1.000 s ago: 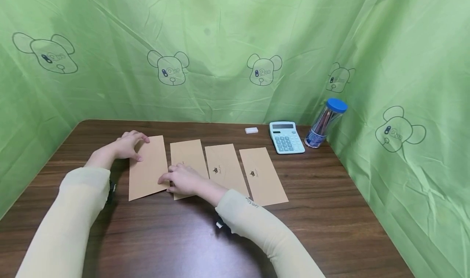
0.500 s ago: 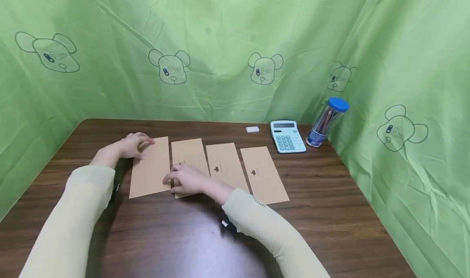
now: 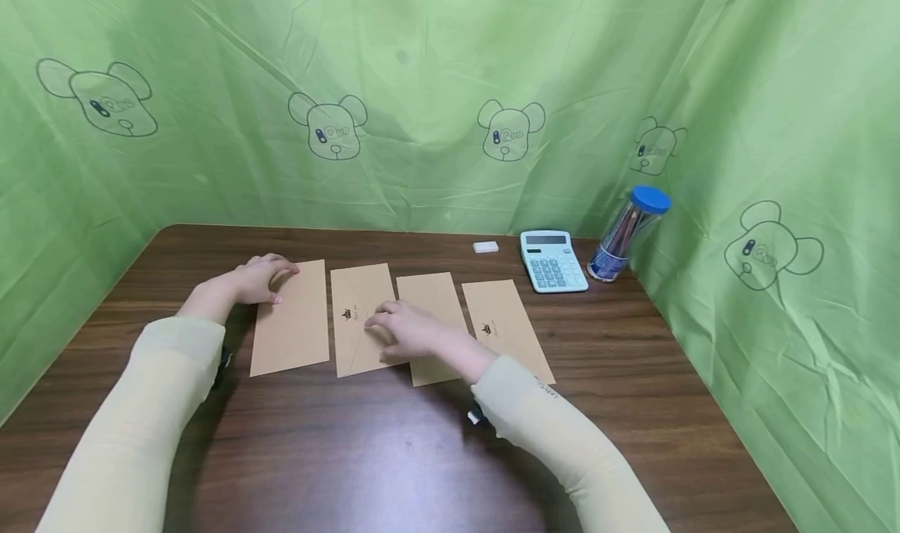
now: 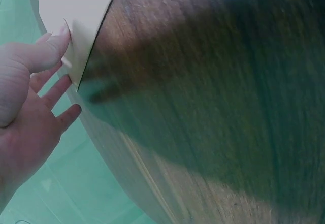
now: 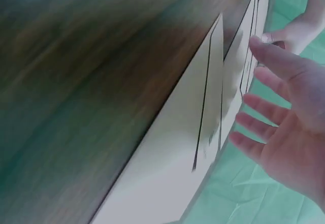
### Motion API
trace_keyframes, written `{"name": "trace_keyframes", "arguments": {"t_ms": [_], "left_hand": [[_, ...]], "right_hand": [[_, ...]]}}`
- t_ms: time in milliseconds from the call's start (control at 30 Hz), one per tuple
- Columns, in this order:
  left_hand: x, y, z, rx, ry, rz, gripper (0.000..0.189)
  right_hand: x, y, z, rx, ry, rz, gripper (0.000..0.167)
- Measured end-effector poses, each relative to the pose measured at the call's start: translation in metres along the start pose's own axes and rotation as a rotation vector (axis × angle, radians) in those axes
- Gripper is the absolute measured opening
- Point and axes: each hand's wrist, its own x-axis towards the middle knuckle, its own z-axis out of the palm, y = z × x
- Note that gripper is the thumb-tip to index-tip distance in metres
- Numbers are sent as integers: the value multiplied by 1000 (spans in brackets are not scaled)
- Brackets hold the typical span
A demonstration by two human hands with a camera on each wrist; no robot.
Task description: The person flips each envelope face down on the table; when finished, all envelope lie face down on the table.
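Observation:
Several tan paper envelopes lie side by side on the dark wooden table (image 3: pixel 316 455). The leftmost envelope (image 3: pixel 291 338) shows a plain face; my left hand (image 3: pixel 256 280) is at its upper left corner, thumb on the paper and fingers at the edge, as the left wrist view also shows. The second envelope (image 3: pixel 350 341) bears a small crown print and flap lines. My right hand (image 3: pixel 418 331), fingers loosely bent and holding nothing, is over the second envelope's right edge and the third envelope (image 3: pixel 432 289), whose print it hides. Touch is unclear. The fourth envelope (image 3: pixel 508 322) shows its crown.
Behind the envelopes are a white eraser (image 3: pixel 485 247), a pale blue calculator (image 3: pixel 553 261) and a clear jar (image 3: pixel 622 240) of pencil-like sticks with a blue lid. A green curtain (image 3: pixel 422 64) hangs along the back and both sides of the table.
The leftmost envelope has turned slightly, its top shifting right, with my left hand on it. My right hand has moved right, from the first and second envelopes to the second and third.

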Motion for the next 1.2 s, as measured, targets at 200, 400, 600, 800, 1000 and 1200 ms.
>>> {"name": "trace_keyframes", "arguments": {"t_ms": [200, 400, 600, 800, 1000, 1200], "left_hand": [[-1, 2, 0, -9, -4, -15, 62], [-1, 3, -3, -39, -16, -21, 62], [9, 11, -3, -22, 51, -17, 65], [27, 34, 3, -51, 104, 29, 71], [40, 55, 12, -66, 86, 68, 74], [47, 65, 18, -35, 89, 80, 72]], "right_hand": [[-8, 11, 3, -25, -41, 14, 63], [-9, 14, 5, -66, -34, -13, 64], [-10, 15, 6, -72, -49, -9, 65], [-10, 15, 7, -66, -55, 1, 66], [-11, 15, 7, -59, -48, -1, 66], [-10, 18, 7, -65, -38, -18, 66]]}}
